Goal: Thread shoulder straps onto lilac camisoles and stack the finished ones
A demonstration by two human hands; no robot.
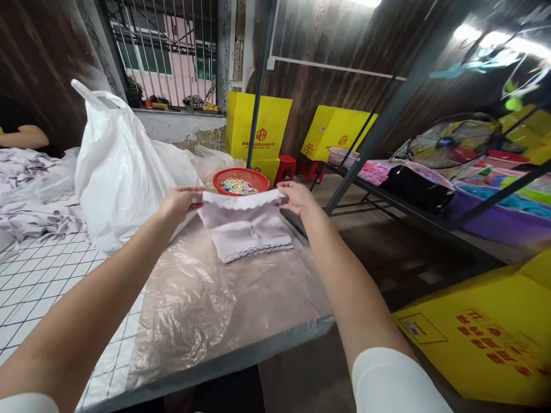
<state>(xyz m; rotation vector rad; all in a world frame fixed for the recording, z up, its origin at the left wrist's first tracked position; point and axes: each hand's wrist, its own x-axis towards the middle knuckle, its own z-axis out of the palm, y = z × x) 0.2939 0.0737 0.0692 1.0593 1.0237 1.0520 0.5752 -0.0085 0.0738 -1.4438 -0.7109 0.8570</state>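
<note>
Stretched between my two hands is a pale lilac piece of fabric with a scalloped edge. My left hand pinches its left corner, and my right hand grips the right one. Below and just behind it, more of the same pale fabric lies on the table; whether it is one pile or part of the held piece I cannot tell. Clear plastic sheeting covers the table there. Beyond the fabric stands a red basket holding small cream and coloured items.
A full white plastic bag stands left, beside heaps of pale fabric. At the far left is another person's arm. Yellow boxes stand behind; another yellow box is lower right. A rack on the right holds a purple tub.
</note>
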